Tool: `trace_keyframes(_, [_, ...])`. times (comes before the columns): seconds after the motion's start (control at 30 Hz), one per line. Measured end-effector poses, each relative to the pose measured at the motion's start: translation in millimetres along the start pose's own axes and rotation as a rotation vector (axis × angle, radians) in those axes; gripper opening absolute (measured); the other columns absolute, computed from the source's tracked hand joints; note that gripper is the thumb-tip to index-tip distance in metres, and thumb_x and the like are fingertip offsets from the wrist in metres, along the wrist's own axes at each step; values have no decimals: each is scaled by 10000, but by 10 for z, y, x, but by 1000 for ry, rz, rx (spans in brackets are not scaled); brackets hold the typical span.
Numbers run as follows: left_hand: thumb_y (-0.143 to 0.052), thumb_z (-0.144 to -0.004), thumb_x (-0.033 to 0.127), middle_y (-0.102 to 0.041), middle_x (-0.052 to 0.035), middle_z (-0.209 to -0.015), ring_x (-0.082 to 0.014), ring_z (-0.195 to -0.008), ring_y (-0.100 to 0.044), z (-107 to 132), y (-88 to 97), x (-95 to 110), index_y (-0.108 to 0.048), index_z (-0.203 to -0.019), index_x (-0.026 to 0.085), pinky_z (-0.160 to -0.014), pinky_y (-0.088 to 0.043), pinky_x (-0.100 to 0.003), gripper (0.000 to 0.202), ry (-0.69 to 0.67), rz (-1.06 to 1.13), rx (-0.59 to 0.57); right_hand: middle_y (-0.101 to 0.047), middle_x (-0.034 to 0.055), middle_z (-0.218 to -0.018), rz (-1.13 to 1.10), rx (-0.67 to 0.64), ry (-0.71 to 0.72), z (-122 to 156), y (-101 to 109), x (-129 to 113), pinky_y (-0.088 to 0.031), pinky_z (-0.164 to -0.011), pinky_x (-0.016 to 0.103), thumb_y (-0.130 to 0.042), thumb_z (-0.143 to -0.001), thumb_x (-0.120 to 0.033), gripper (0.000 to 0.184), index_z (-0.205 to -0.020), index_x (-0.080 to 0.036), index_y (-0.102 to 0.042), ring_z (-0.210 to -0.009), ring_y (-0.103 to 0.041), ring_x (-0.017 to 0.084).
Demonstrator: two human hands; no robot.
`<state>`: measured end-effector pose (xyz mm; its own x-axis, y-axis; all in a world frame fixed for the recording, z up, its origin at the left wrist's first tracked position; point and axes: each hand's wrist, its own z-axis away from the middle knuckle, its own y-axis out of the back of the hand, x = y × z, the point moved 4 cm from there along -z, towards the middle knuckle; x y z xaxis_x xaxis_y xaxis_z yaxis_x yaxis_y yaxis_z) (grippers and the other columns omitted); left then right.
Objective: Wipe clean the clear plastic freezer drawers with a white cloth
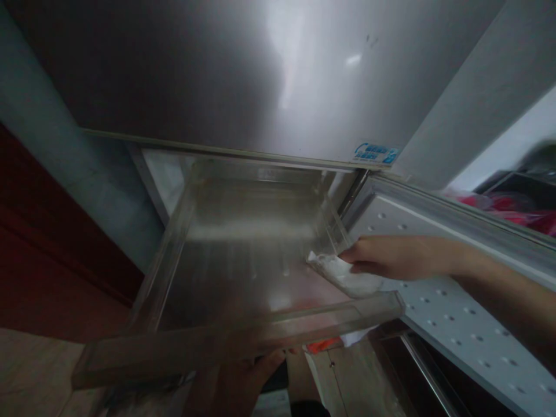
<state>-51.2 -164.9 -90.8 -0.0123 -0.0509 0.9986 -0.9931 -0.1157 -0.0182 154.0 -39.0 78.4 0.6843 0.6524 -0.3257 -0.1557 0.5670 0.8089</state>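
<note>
A clear plastic fridge drawer [165,353] is pulled out under the upper steel door, and its inside holds no goods. My right hand [382,256] reaches in from the right, closed on a crumpled white cloth [343,273]. The cloth lies against the drawer's right side wall, close to the front corner. Low in the view, my left hand [254,370] is at the underside of the drawer's front edge. Its thumb shows, but the other fingers are hidden or blurred, so its grip is unclear.
Above is a shiny steel door [195,75] with a blue sticker [376,153]. The lower fridge door [460,313] stands open on the right, its inner panel dimpled. A dark red panel [56,249] flanks the left. Pink plastic bags [508,205] lie at far right.
</note>
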Motion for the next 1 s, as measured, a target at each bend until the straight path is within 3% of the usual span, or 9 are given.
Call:
trace_keyframes(0.07, [-692, -770, 413, -783, -25, -723, -241, -776, -736, 1, -10, 1, -811, -764, 257, -863, -557, -367, 196, -7, 22, -13, -726, 136, -1025, 95, 67, -40, 48, -8, -80, -476, -780, 283, -460, -922, -102, 312, -1137, -92, -686, -916, -668, 215])
trace_keyframes(0.17, [-708, -762, 382, -781, -8, -704, -226, -754, -738, 0, -22, 16, -802, -748, 264, -843, -550, -338, 152, -9, 47, -16, -725, 154, -1094, 172, -28, -100, 60, -126, -172, -484, -802, 292, -451, -881, -21, 420, -1237, -107, -658, -974, -682, 234])
trace_keyframes(0.33, [-685, -768, 380, -782, -8, -706, -224, -749, -730, -13, -47, 48, -807, -756, 259, -841, -536, -329, 173, -7, 50, -40, -749, 142, -997, 99, -154, -66, -66, -237, -169, -467, -749, 267, -513, -864, -21, 284, -1039, -81, -729, -905, -689, 217])
trace_keyframes(0.47, [-687, -770, 428, -776, -15, -687, -232, -752, -730, -22, -70, 75, -806, -740, 247, -846, -539, -339, 218, -23, 75, -40, -756, 96, -868, -11, -80, 39, -160, -244, -170, -424, -659, 234, -525, -860, -31, 247, -917, -107, -753, -760, -663, 162])
trace_keyframes(0.63, [-707, -758, 460, -768, -11, -662, -227, -728, -725, -22, -77, 126, -798, -705, 250, -840, -555, -338, 235, -46, 76, -1, -758, 94, -870, -103, -14, 182, -299, -278, -380, -434, -699, 239, -504, -903, -48, 262, -925, -110, -758, -772, -661, 153])
trace_keyframes(0.8, [-689, -772, 452, -784, -32, -707, -244, -740, -734, -13, -75, 107, -806, -718, 233, -848, -572, -373, 254, -24, 55, -12, -749, 82, -853, -8, 2, 268, -738, -289, -782, -407, -645, 220, -544, -886, -62, 218, -923, -114, -752, -706, -612, 125])
trace_keyframes(1.0, [-706, -761, 406, -799, -47, -783, -243, -766, -735, 9, -45, -1, -817, -770, 227, -867, -563, -370, 211, -2, 36, 3, -742, 26, -877, 43, -21, 499, -1615, -307, -1491, -389, -611, 216, -569, -858, -137, 150, -856, -164, -716, -756, -627, 139])
